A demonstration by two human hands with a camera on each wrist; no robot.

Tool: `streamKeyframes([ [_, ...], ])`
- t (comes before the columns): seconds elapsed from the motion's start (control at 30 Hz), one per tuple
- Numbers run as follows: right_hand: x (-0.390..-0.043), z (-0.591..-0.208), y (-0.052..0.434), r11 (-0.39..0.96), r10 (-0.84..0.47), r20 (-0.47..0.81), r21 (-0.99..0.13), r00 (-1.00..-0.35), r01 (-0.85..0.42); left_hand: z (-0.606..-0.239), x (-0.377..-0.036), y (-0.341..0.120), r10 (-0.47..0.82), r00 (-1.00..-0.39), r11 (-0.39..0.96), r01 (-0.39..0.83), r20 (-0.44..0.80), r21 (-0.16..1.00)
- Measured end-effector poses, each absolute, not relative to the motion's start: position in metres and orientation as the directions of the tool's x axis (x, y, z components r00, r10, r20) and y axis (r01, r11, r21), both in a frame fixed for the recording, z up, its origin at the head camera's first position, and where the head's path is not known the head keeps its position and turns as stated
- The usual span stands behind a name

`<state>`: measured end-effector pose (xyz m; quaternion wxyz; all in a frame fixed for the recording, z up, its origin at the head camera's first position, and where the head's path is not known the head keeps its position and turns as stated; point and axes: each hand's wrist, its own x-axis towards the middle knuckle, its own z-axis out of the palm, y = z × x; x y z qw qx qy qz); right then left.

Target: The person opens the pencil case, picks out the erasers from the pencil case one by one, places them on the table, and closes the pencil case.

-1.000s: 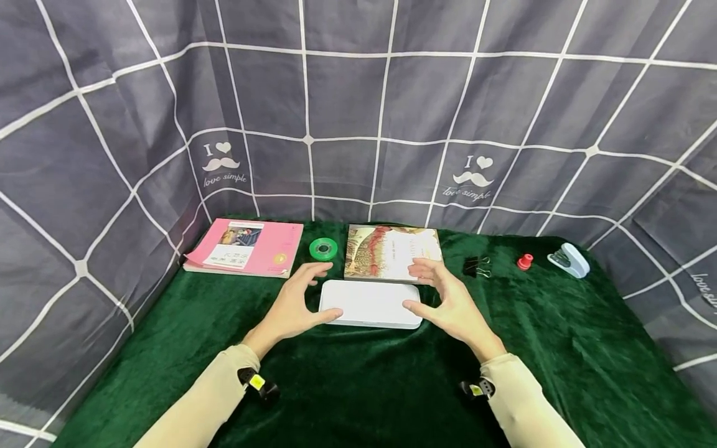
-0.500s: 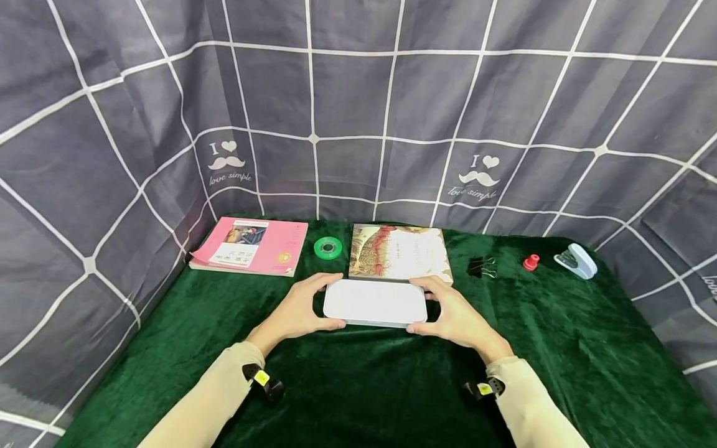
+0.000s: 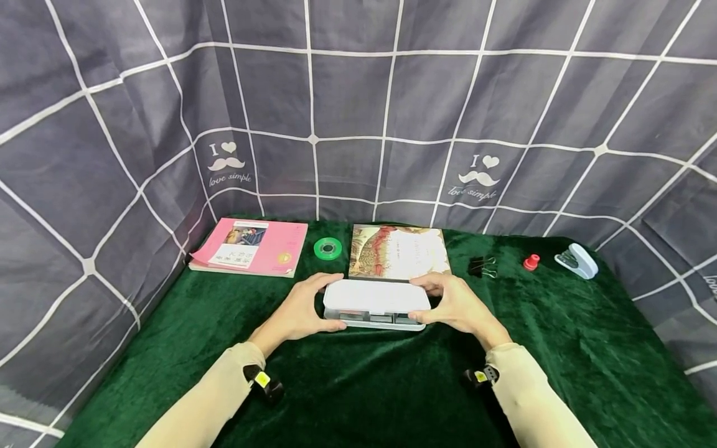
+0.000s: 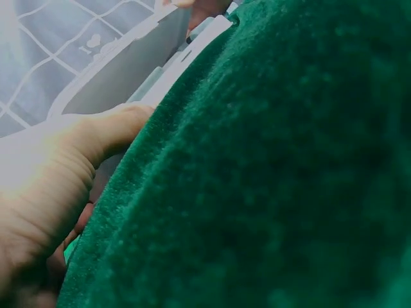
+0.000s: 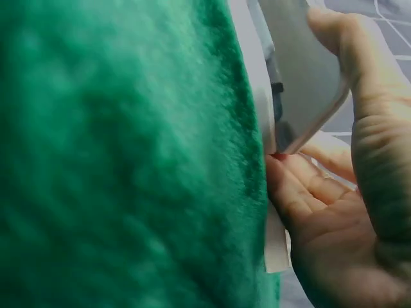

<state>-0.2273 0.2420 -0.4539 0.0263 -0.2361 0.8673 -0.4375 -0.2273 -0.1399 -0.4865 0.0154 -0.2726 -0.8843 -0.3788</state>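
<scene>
A: What do the fingers do?

B: The fingers of the left hand (image 3: 299,308) are curled around the left end of the white box (image 3: 374,297), thumb at the front, and they grip it. The fingers of the right hand (image 3: 456,303) grip the right end in the same way. The lid (image 3: 374,294) is lifted a little at its front, and a dark gap shows under it.

A: Where does the box lie?

B: In the middle of the surface (image 3: 358,386), on the green cloth. Just behind it lies a book with a red and cream cover (image 3: 399,251).

A: And further out?

B: A green tape roll (image 3: 327,248) near the back edge, a pink book (image 3: 249,246) at the back left corner. To the right, along the back edge, a black binder clip (image 3: 480,267), a small red thing (image 3: 531,262) and a white stapler (image 3: 577,260)
</scene>
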Motion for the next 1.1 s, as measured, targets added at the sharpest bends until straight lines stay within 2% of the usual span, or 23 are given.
streamKeyframes([
  [0.23,-0.236,-0.44,0.248,0.482,-0.474,0.023,-0.83,-0.88,-0.281,-0.487,-0.227,-0.139,0.399,-0.888,0.499,0.418,0.227,0.759],
  [0.43,-0.242,-0.429,0.24,0.499,-0.337,-0.141,-0.865,-0.931,-0.05,-0.488,-0.227,-0.139,0.365,-0.9,0.508,0.407,0.238,0.759],
  [0.6,-0.242,-0.429,0.236,0.467,-0.266,-0.124,-0.884,-0.956,-0.015,-0.488,-0.229,-0.141,0.4,-0.886,0.506,0.428,0.236,0.748],
  [0.7,-0.234,-0.425,0.243,0.436,-0.282,-0.089,-0.899,-0.955,-0.046,-0.487,-0.23,-0.14,0.407,-0.884,0.503,0.427,0.229,0.752],
  [0.9,-0.221,-0.411,0.252,0.565,-0.299,0.098,-0.784,-0.949,-0.259,-0.487,-0.23,-0.138,0.401,-0.891,0.515,0.41,0.211,0.753],
  [1.1,-0.222,-0.419,0.235,0.552,-0.454,0.207,-0.697,-0.866,-0.457,-0.488,-0.23,-0.142,0.411,-0.888,0.512,0.413,0.207,0.754],
])
